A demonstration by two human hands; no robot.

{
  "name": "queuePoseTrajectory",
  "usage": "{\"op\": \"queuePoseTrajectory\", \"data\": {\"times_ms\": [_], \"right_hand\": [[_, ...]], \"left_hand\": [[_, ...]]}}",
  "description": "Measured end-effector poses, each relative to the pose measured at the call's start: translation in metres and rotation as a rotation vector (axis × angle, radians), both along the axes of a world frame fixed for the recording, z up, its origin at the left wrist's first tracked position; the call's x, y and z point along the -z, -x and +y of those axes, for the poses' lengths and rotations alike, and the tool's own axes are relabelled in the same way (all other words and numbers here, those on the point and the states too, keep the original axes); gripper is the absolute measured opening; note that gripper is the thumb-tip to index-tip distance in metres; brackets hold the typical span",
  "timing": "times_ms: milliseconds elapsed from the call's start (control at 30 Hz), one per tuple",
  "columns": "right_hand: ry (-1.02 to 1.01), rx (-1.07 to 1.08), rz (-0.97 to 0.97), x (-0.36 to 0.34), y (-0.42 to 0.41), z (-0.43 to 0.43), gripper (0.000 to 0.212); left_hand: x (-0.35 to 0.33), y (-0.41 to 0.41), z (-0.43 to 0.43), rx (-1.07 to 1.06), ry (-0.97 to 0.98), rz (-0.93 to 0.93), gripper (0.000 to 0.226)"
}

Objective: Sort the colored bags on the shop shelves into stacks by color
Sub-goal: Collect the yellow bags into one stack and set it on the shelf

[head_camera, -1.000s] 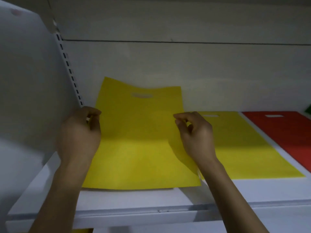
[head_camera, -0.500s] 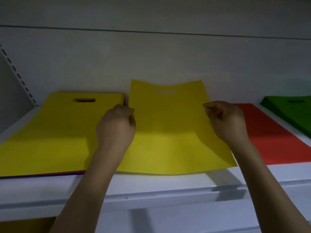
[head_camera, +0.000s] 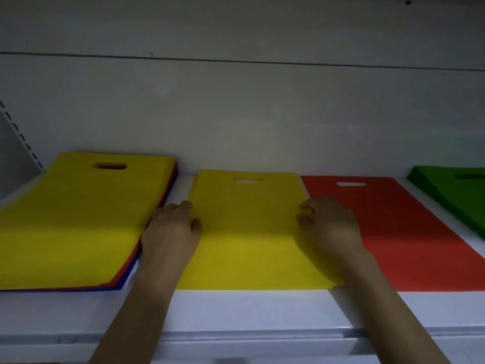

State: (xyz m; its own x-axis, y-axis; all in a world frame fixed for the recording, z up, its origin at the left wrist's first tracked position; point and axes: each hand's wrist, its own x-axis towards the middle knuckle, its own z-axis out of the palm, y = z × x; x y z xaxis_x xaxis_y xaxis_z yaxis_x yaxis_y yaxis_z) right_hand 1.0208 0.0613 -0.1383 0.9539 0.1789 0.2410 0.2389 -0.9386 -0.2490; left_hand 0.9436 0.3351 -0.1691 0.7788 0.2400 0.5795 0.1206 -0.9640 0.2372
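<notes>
A flat yellow bag (head_camera: 246, 232) with a cut-out handle lies in the middle of the white shelf (head_camera: 236, 311). My left hand (head_camera: 170, 232) pinches its left edge, and my right hand (head_camera: 328, 229) pinches its right edge with curled fingers. To the left is a thicker mixed stack (head_camera: 78, 214) with a yellow bag on top and red and blue edges showing beneath. Right of the held bag lies a red bag (head_camera: 393, 232). A green stack (head_camera: 451, 195) sits at the far right, cut off by the frame.
The shelf's white back wall (head_camera: 236, 114) rises right behind the bags. A slotted upright (head_camera: 21, 137) runs along the far left. The shelf's front lip (head_camera: 236, 337) crosses under my forearms.
Both hands carried the yellow bag from the left stack to the right and lowered it. It stood tilted up half a second ago and now lies flat beside the red bag.
</notes>
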Motion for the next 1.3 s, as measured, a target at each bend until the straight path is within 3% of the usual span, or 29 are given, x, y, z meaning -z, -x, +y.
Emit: {"op": "queuePoseTrajectory", "data": {"times_ms": [233,533,800,1033,1167,1300], "right_hand": [[0.063,-0.031,-0.020,0.001,0.001,0.006,0.037],[0.069,-0.077,0.028,0.000,0.004,0.008,0.038],[0.085,-0.114,-0.092,0.014,0.006,0.008,0.043],[0.197,-0.164,-0.063,0.007,0.008,0.007,0.045],[0.209,-0.103,-0.081,-0.021,0.009,0.003,0.042],[0.188,-0.137,-0.122,-0.058,0.023,0.035,0.046]], "left_hand": [[-0.002,-0.001,0.004,0.002,0.070,-0.081,0.032],[0.002,-0.006,0.007,0.014,0.039,-0.035,0.029],[-0.004,-0.002,0.000,0.025,-0.030,-0.018,0.023],[-0.010,0.002,-0.007,0.031,-0.062,0.134,0.048],[-0.043,0.006,-0.008,0.071,-0.077,0.071,0.050],[-0.078,0.017,0.011,0.001,-0.013,0.116,0.073]]}}
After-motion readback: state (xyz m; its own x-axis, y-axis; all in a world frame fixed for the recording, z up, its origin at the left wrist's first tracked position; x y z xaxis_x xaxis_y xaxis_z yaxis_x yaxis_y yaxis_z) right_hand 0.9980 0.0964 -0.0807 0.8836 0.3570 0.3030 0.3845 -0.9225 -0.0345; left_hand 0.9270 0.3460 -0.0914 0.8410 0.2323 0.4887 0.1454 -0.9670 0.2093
